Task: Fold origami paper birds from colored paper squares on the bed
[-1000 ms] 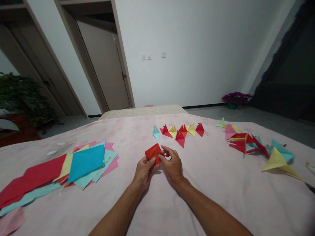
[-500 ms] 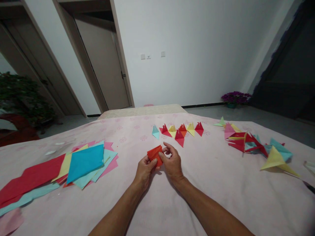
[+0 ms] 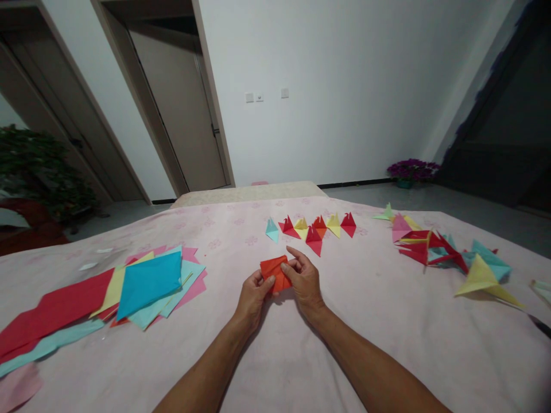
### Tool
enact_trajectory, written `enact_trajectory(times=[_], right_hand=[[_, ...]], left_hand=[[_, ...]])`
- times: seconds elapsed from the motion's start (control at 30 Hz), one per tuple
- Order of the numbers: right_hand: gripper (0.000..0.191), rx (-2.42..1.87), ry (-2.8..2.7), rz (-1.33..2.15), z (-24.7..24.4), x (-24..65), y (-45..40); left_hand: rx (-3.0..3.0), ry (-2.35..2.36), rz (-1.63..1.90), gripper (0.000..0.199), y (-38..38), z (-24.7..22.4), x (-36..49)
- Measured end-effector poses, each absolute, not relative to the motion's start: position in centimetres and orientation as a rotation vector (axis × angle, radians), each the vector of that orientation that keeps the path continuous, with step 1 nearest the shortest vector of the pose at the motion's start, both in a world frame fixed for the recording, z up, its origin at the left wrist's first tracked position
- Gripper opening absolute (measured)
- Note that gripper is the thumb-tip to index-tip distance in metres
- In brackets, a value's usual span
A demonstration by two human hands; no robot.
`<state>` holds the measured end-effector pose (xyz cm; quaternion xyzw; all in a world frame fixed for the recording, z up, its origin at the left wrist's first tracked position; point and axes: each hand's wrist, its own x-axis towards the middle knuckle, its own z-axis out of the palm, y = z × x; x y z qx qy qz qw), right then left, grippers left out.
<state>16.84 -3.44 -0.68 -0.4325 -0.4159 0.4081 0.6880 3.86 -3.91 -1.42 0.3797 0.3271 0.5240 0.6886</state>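
One small piece of orange-red paper (image 3: pixel 274 267), folded down to a squarish shape, is being held over the pink tablecloth (image 3: pixel 379 298), pretty much front and center. Grip-wise, its lower left part is being pinched by the left hand (image 3: pixel 250 295), with the thumb being laid across the face of the paper. Its right side is being grasped by the right hand (image 3: pixel 306 282), again with a thumb being rested on the front, while one finger is being stuck out past the top edge. What's being done by the fingertips behind the paper can't be told from this angle, tbh.

Just beyond the hands, seven little folded birds (image 3: pixel 314 240) are being shown off: six in a loose row, plus a red one being placed nearer. Over on the left, a messy spread of colored sheets (image 3: pixel 150 285) is being topped by a bright blue one. On the right, a jumbled heap of folded pieces (image 3: pixel 480 277) in red, yellow, pink, green and light blue is being spread near the table's side. Farther back, a white wall (image 3: pixel 344 86) is being flanked by a brown door (image 3: pixel 181 109) and some purple flowers (image 3: pixel 413 170).
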Motion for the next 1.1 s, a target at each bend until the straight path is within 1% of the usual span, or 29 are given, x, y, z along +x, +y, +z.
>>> enact_trajectory(times=[0.13,0.3,0.47,0.73,0.93,1.1], right_hand=[[0.052,-0.991,-0.972,0.863,-0.8,16.9,-3.6],[0.036,-1.010,-1.198,0.681,-0.6,17.0,-4.6],[0.023,-0.960,-1.418,0.498,-0.3,17.1,-5.0],[0.024,-1.023,-1.466,0.342,-0.9,17.2,-4.5],[0.029,-1.090,-1.512,0.227,-0.9,17.3,-4.7],[0.034,-1.102,-1.564,0.111,-1.0,17.4,-4.7]], left_hand=[[0.690,0.732,1.199,0.040,-3.4,-1.4,3.5],[0.519,0.694,1.221,0.022,-2.5,-1.8,2.8],[0.489,0.654,1.216,0.017,-2.3,-1.7,2.6],[0.483,0.642,1.227,0.012,-2.2,-1.8,2.6],[0.511,0.663,1.223,0.015,-2.4,-1.8,2.7],[0.524,0.672,1.221,0.012,-2.3,-1.8,2.7]])
